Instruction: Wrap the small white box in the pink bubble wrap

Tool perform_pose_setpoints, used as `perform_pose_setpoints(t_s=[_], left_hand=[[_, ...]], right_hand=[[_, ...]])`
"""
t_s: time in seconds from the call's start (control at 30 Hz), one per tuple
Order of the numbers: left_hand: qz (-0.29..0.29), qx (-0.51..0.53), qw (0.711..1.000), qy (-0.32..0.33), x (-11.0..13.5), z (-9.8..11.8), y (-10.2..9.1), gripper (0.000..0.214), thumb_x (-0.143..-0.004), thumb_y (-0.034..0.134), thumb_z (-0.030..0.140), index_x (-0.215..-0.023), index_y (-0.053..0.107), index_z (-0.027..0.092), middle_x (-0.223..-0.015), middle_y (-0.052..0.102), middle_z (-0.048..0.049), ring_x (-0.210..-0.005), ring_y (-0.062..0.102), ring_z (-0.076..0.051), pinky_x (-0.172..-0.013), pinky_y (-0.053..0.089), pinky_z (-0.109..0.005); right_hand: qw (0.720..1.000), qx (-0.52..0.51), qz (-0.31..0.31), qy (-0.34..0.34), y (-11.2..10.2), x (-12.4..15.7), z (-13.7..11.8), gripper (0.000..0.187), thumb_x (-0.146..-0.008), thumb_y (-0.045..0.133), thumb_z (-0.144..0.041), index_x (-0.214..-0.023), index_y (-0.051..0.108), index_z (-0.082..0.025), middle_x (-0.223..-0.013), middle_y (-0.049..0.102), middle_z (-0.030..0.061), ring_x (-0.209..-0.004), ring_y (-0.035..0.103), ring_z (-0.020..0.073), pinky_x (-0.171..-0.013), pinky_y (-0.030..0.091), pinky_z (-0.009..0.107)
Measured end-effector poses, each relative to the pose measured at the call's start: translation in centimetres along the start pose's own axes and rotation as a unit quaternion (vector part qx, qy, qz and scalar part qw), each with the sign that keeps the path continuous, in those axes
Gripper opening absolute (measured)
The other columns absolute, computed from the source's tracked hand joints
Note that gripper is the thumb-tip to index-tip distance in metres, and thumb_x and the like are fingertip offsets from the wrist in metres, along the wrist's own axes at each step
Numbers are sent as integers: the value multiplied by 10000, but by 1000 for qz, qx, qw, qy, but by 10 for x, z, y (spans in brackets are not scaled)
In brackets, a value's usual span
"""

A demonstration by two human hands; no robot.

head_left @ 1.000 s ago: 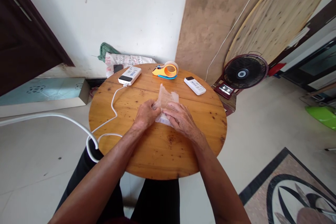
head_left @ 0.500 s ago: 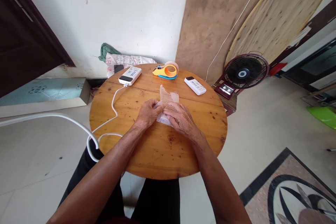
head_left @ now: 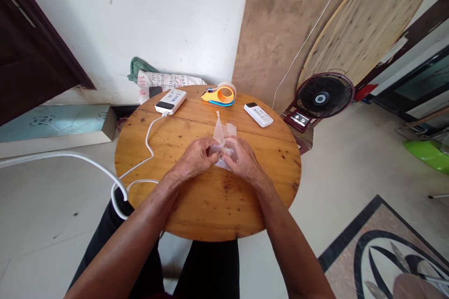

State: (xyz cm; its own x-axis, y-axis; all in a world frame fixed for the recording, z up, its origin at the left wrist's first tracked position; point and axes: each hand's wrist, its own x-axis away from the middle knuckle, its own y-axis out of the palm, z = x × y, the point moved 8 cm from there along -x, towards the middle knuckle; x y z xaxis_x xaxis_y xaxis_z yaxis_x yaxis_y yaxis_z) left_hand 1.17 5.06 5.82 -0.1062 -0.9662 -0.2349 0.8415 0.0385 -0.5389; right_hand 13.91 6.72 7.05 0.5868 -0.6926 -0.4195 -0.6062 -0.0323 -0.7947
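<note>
A translucent sheet of bubble wrap is bunched up in the middle of the round wooden table, its far corner sticking up. From the left, my left hand pinches its edge between thumb and fingers. My right hand grips the other side, with thumb and fingers curled around the folded plastic. Something pale lies under or inside the wrap, but my fingers cover most of it and its kind cannot be made out.
Beyond the wrap sits a yellow-and-blue tape dispenser. A white power bank with a cable plugged in stands left; another white power bank lies right. A fan stands past the table's right edge, against leaning boards.
Both hands have curled in more, lifting and folding the bubble wrap between them. The right fingers, earlier laid flat over it, are now bent. The view has shifted slightly.
</note>
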Motion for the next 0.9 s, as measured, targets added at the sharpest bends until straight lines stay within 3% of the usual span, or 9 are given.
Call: perform_pose_setpoints(t_s=[0.13, 0.4, 0.7, 0.9], left_hand=[[4, -55, 998, 42, 4, 10, -3, 175, -706, 498, 143, -804, 640, 168, -767, 589, -9, -679, 511, -118, -597, 381, -217], [7, -56, 997, 44, 4, 9, -5, 118, -719, 532, 154, -808, 607, 173, -730, 585, 7, -646, 517, -110, -605, 403, -219], [21, -88, 988, 122, 6, 20, 0, 132, -737, 556, 133, -820, 642, 187, -1086, 643, -52, -1010, 588, -175, -894, 460, -304], [13, -80, 981, 177, 9, 26, 4, 135, -751, 528, 100, -795, 615, 193, -1048, 689, -45, -1000, 612, -161, -877, 483, -294]], right_hand=[[1000, 12, 2, 12, 0, 1, 4, 417, -828, 585, -328, -1211, 492, -191, -1176, 603, 104, -1098, 534, 246, -950, 409, 399], [1000, 15, 0, 15, 1, 0, 5, 410, -817, 605, -330, -1192, 502, -200, -1159, 617, 105, -1071, 554, 247, -932, 417, 399], [1000, 10, 5, 15, 0, 0, 6, 439, -814, 610, -354, -1209, 509, -191, -1218, 596, 119, -1126, 536, 260, -965, 408, 412], [999, 11, -18, 40, -1, -1, 8, 479, -813, 614, -399, -1225, 507, -179, -1216, 605, 122, -1122, 537, 262, -949, 400, 414]])
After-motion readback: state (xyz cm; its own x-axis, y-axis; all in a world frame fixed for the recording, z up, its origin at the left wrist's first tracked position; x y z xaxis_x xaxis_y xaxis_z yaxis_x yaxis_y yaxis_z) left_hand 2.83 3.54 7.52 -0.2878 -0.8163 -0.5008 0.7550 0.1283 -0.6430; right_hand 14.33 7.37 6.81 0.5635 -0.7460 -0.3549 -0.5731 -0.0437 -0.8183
